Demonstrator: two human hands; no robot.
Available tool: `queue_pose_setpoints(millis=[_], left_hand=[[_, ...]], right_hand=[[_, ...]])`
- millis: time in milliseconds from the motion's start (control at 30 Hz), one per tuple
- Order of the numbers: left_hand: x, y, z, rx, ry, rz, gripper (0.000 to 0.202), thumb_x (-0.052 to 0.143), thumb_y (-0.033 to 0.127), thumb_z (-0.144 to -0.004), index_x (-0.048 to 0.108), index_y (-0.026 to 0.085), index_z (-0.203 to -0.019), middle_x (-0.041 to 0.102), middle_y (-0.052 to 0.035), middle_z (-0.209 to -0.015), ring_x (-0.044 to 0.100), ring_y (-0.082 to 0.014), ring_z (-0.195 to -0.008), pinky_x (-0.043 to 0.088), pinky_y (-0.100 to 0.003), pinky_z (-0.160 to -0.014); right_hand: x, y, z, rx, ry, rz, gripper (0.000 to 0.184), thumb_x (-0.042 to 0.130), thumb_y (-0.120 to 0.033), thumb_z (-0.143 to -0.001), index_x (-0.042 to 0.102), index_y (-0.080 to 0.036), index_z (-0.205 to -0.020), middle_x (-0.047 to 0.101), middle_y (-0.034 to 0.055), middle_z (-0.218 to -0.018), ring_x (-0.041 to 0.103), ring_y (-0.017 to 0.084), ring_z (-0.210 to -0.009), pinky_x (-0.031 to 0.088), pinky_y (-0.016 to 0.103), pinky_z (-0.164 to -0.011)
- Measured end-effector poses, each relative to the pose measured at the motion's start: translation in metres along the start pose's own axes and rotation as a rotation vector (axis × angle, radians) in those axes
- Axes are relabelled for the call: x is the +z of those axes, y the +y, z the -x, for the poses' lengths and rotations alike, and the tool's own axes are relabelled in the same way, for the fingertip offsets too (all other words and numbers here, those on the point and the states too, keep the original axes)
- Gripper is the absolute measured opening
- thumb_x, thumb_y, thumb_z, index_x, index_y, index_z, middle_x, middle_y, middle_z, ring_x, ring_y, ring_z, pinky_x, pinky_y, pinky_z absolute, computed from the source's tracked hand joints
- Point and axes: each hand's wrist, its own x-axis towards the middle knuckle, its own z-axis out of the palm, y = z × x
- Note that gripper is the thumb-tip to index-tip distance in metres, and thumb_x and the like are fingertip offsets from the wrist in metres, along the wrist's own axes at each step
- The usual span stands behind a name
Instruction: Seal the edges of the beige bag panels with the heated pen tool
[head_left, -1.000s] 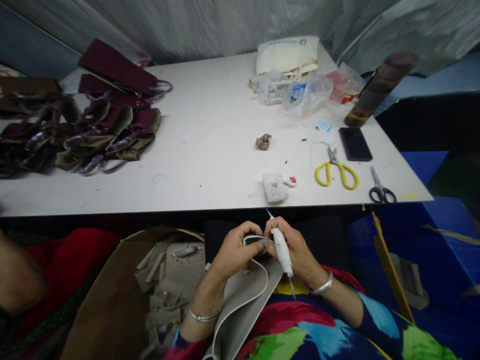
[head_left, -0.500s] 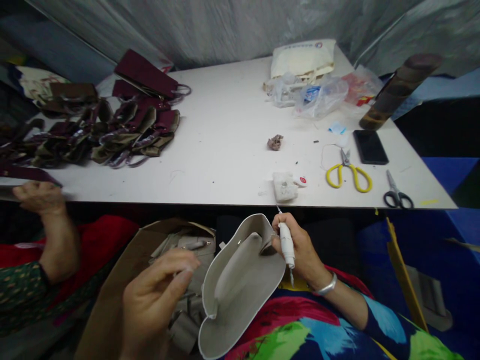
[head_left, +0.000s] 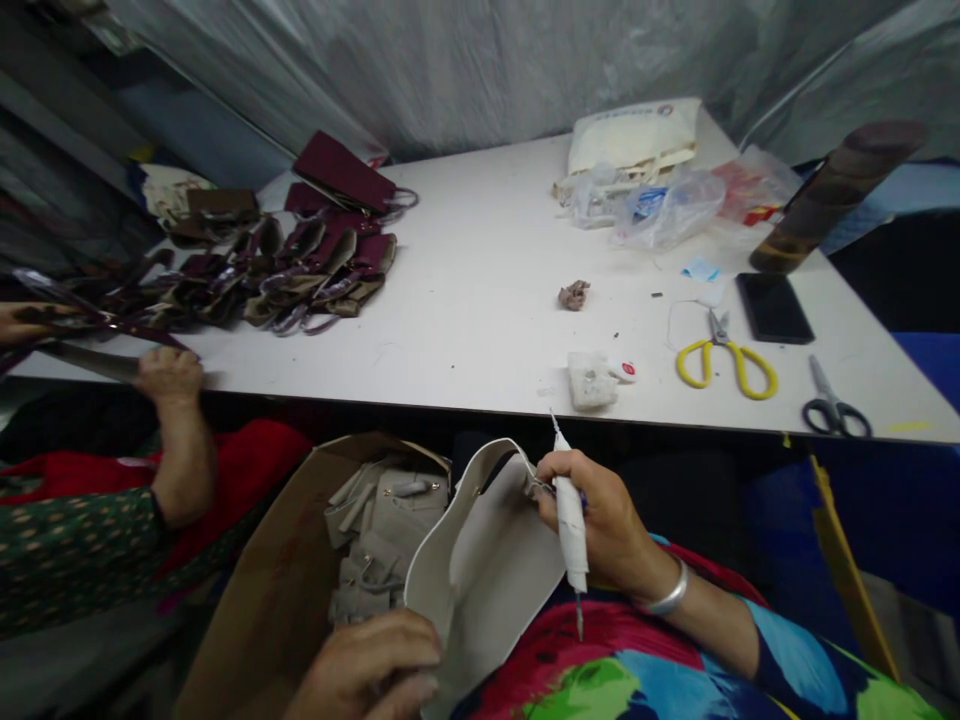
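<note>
My right hand [head_left: 596, 515] is closed around a white-wrapped awl [head_left: 571, 540], with thin metal points at both ends. The same hand's fingertips touch the rim of a pale grey leather bag piece [head_left: 506, 560], which is open at the top and rests against my lap. At the near left edge of the bag piece is my left hand [head_left: 375, 665], its fingers loosely bent and the thumb apart from them. I see nothing between them; the bottom frame edge cuts this hand off.
A cardboard box [head_left: 255, 590] of grey bag parts [head_left: 397, 510] stands left of my lap. On the table [head_left: 480, 250] lie yellow-handled scissors [head_left: 726, 360], black scissors [head_left: 834, 405], a phone [head_left: 775, 308], a white block [head_left: 592, 380] and maroon bags [head_left: 337, 230]. A co-worker's hand [head_left: 171, 375] is at left.
My left hand has moved down and right to the bag piece's near edge, and its pinch has loosened. My right hand and the awl sit slightly lower. The co-worker now handles a maroon strap.
</note>
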Motion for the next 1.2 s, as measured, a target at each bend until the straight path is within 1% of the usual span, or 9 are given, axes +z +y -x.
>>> queue_pose_setpoints(millis=[100,167,233,367,533,600,733,933,1200], left_hand=[[0.0,-0.009,-0.011,-0.164,0.397,0.029,0.017,0.067,0.016,-0.092,0.073,0.023,-0.079,0.073,-0.0019,-0.076,0.072,-0.0166,-0.073,0.06,-0.02,-0.066],[0.004,-0.012,-0.025,-0.249,0.64,0.115,0.006,0.072,0.019,-0.09,0.074,0.021,-0.084,0.072,-0.0022,-0.083,0.07,-0.0154,-0.074,0.058,-0.019,-0.063],[0.01,-0.011,-0.041,-0.281,0.707,0.231,0.014,0.076,0.021,-0.087,0.075,0.021,-0.101,0.074,-0.0047,-0.101,0.067,-0.0124,-0.068,0.056,-0.018,-0.057],[0.024,0.003,-0.064,-0.266,0.565,0.186,0.034,0.069,0.021,-0.093,0.068,0.023,-0.127,0.06,-0.0132,-0.145,0.068,-0.01,-0.062,0.056,-0.022,-0.051],[0.031,0.01,-0.074,-0.097,0.528,-0.44,0.038,0.063,0.015,-0.096,0.067,0.025,-0.132,0.067,-0.0105,-0.139,0.07,-0.0275,-0.116,0.059,-0.041,-0.096],[0.03,0.004,-0.079,-0.062,0.515,-0.601,0.033,0.063,0.013,-0.095,0.07,0.023,-0.127,0.073,-0.0095,-0.129,0.069,-0.0282,-0.117,0.055,-0.043,-0.101],[0.032,-0.011,-0.084,-0.002,0.521,-0.685,0.017,0.061,0.01,-0.094,0.075,0.02,-0.098,0.076,-0.0063,-0.099,0.071,-0.0238,-0.093,0.054,-0.036,-0.086],[0.049,-0.004,-0.068,0.139,0.512,-0.71,0.025,0.067,0.002,-0.088,0.072,0.02,-0.104,0.075,-0.0043,-0.091,0.07,-0.0192,-0.082,0.052,-0.03,-0.076],[0.085,0.022,-0.066,0.108,0.402,-0.62,0.016,0.063,0.006,-0.094,0.071,0.019,-0.099,0.074,-0.004,-0.083,0.069,-0.0168,-0.071,0.049,-0.028,-0.063]], right_hand=[[0.007,-0.008,-0.011,-0.11,-0.097,-0.019,0.022,0.056,-0.005,-0.092,0.059,-0.023,-0.104,0.06,-0.0004,-0.086,0.055,0.016,-0.074,0.041,0.028,-0.068],[0.011,-0.014,-0.018,-0.188,-0.19,-0.048,0.022,0.054,-0.004,-0.093,0.057,-0.023,-0.104,0.058,-0.0001,-0.085,0.053,0.017,-0.075,0.04,0.028,-0.067],[0.014,-0.019,-0.021,-0.274,-0.265,-0.055,0.02,0.052,-0.005,-0.095,0.055,-0.023,-0.103,0.058,0.0005,-0.085,0.051,0.018,-0.075,0.038,0.029,-0.066],[0.013,-0.019,-0.019,-0.372,-0.312,0.014,0.012,0.05,-0.011,-0.102,0.053,-0.022,-0.103,0.057,0.0019,-0.082,0.047,0.019,-0.073,0.035,0.031,-0.064],[0.01,-0.015,-0.018,-0.418,-0.33,0.035,0.009,0.049,-0.015,-0.105,0.054,-0.023,-0.106,0.059,0.0038,-0.086,0.049,0.02,-0.074,0.038,0.032,-0.064],[0.01,-0.015,-0.02,-0.442,-0.341,0.049,0.011,0.048,-0.014,-0.106,0.054,-0.023,-0.107,0.06,0.0045,-0.087,0.051,0.02,-0.075,0.04,0.032,-0.066],[0.011,-0.015,-0.02,-0.434,-0.305,0.134,0.014,0.05,-0.012,-0.104,0.055,-0.024,-0.11,0.059,0.0046,-0.086,0.051,0.021,-0.074,0.039,0.033,-0.065],[0.001,-0.004,-0.007,-0.44,-0.108,0.245,0.019,0.048,-0.012,-0.104,0.058,-0.026,-0.111,0.056,0.0027,-0.074,0.049,0.021,-0.065,0.038,0.033,-0.059],[-0.01,0.035,0.027,-0.348,0.054,0.167,0.035,0.066,-0.007,-0.094,0.06,-0.03,-0.12,0.071,0.0089,-0.109,0.068,0.023,-0.083,0.057,0.036,-0.065]])
